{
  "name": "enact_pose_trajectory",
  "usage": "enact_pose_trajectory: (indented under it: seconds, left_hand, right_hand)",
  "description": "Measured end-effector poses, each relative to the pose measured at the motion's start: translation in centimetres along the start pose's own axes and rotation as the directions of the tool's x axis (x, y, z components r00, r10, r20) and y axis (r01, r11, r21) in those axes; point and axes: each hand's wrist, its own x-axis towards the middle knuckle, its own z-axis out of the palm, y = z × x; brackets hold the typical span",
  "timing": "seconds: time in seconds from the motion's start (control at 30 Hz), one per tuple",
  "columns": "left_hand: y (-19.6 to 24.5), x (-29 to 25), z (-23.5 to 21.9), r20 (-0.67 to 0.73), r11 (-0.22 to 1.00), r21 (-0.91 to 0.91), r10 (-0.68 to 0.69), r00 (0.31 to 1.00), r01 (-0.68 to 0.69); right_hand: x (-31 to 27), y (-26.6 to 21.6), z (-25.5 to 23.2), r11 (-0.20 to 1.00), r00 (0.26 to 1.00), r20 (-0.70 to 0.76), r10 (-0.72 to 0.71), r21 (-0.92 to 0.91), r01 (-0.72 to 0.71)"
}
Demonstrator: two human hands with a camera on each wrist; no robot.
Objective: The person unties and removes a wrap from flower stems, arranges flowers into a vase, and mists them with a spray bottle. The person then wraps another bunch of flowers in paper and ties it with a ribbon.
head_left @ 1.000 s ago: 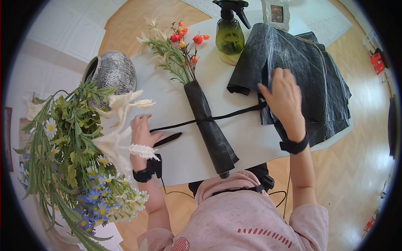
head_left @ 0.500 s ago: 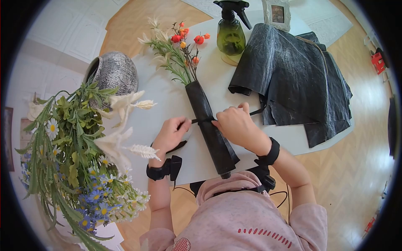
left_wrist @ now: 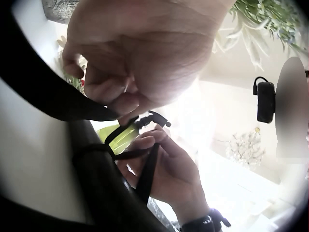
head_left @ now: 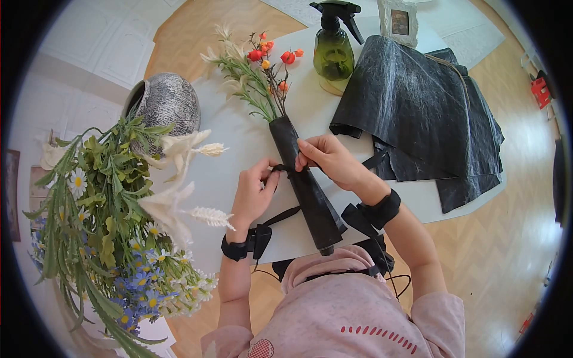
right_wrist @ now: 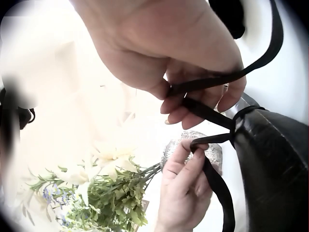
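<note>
A roll of black wrapping paper (head_left: 316, 212) lies slantwise on the white table, with pale flowers and orange-berried stems (head_left: 280, 83) sticking out of its far end. Round its middle runs a black ribbon (right_wrist: 207, 113), crossed into a loose knot on top. My left hand (head_left: 252, 190) pinches one end of this ribbon between thumb and fingers, just left of the roll. On the other side, my right hand (head_left: 337, 161) pinches the other end close over the knot. In the right wrist view both ribbon tails hang past the fingers.
Crumpled black paper sheets (head_left: 418, 113) cover the table's right side. Behind them stand a green spray bottle (head_left: 333, 56) and a white picture frame (head_left: 399, 24). A grey textured vase (head_left: 173, 104) lies at the left, near a large bunch of artificial flowers (head_left: 113, 227).
My right hand has come left from the paper sheets to the roll, and my left hand has moved right to it. Both hands now hold the ribbon ends, drawn up over the roll.
</note>
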Motion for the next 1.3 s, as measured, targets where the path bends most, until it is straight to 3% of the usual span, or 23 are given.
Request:
enact_pose_trajectory:
  seconds: [0.13, 0.2, 0.23, 0.3, 0.33, 0.4, 0.47, 0.53, 0.57, 0.67, 0.7, 0.8, 0.87, 0.93, 1.0, 1.1, 1.17, 1.3]
  left_hand:
    - [0.6, -0.2, 0.6, -0.098, 0.998, -0.063, 0.010, 0.995, -0.016]
    - [0.1, 0.0, 1.1, -0.091, 0.968, -0.182, 0.158, 0.983, -0.172]
    - [0.2, 0.1, 1.2, -0.092, 0.968, -0.181, 0.159, 0.983, -0.173]
    - [0.6, 0.3, 1.5, -0.076, 0.966, -0.130, 0.213, 0.974, -0.221]
    - [0.8, 0.4, 1.6, -0.077, 0.966, -0.130, 0.213, 0.974, -0.222]
    - [1.4, 0.5, 1.9, 0.016, 0.942, -0.049, 0.333, 0.943, -0.332]
    - [1.9, 0.4, 1.7, 0.056, 0.919, -0.050, 0.392, 0.918, -0.390]
    - [2.1, 0.3, 1.7, 0.017, 0.909, -0.173, 0.387, 0.922, -0.378]
    - [1.8, 0.4, 1.4, -0.060, 0.930, -0.106, 0.347, 0.936, -0.351]
    - [1.6, 1.2, 0.3, -0.077, 0.948, 0.001, 0.317, 0.945, -0.318]
    - [1.2, 1.2, 0.2, 0.025, 0.957, 0.040, 0.286, 0.958, -0.287]
    - [0.8, 1.1, 0.2, 0.099, 0.982, 0.050, 0.176, 0.979, -0.182]
    - [0.2, 1.2, 0.2, 0.081, 0.978, 0.055, 0.195, 0.977, -0.200]
    - [0.2, 1.1, 0.5, 0.060, 0.974, 0.058, 0.215, 0.975, -0.218]
    - [0.5, 0.9, 0.9, 0.040, 0.974, -0.092, 0.210, 0.977, -0.206]
    - [0.7, 0.8, 1.1, 0.031, 0.977, -0.093, 0.195, 0.980, -0.191]
    - [0.5, 0.9, 0.9, 0.013, 0.977, -0.062, 0.204, 0.979, -0.203]
    - [-1.0, 1.0, 0.7, -0.101, 0.951, -0.078, 0.291, 0.951, -0.299]
  right_hand:
    - [0.2, 0.3, 0.4, 0.984, 0.997, -0.064, 0.042, -0.168, -0.052]
    - [0.3, 0.6, 0.4, 0.897, 1.000, -0.014, -0.001, -0.441, -0.005]
    - [0.3, 1.0, 0.4, 0.897, 1.000, -0.013, -0.003, -0.442, -0.003]
    - [0.2, 2.0, 0.6, 0.880, 0.963, 0.176, -0.202, -0.399, 0.257]
    - [0.1, 1.8, 0.6, 0.880, 0.963, 0.178, -0.203, -0.399, 0.259]
    - [-0.2, 1.2, 0.6, 0.893, 0.914, 0.340, -0.222, -0.305, 0.330]
    - [0.1, 1.3, 0.4, 0.908, 0.915, 0.345, -0.210, -0.279, 0.313]
    - [-0.1, 1.1, 0.1, 0.915, 0.941, 0.311, -0.131, -0.328, 0.235]
    - [-0.2, 1.0, 0.1, 0.916, 0.952, 0.291, -0.090, -0.351, 0.194]
    - [-0.3, 0.6, 0.1, 0.908, 0.972, 0.233, 0.034, -0.413, 0.067]
    - [-0.3, 0.4, 0.2, 0.908, 0.971, 0.236, 0.034, -0.413, 0.068]
    - [-0.3, 0.2, 0.2, 0.901, 0.966, 0.241, 0.091, -0.432, 0.023]
    - [-0.2, 0.7, 0.4, 0.931, 0.958, 0.250, 0.140, -0.362, -0.042]
    - [-0.3, 0.5, 0.6, 0.937, 0.958, 0.243, 0.151, -0.345, -0.060]
    - [-0.3, 0.5, 0.5, 0.942, 0.959, 0.237, 0.156, -0.329, -0.072]
    - [-0.1, 0.6, 0.3, 0.927, 0.965, 0.198, 0.173, -0.363, -0.092]
    - [-0.2, 0.6, 0.4, 0.875, 0.976, 0.175, 0.130, -0.484, -0.030]
    - [-0.1, 0.7, 1.1, 0.909, 0.992, 0.127, 0.003, -0.413, 0.050]
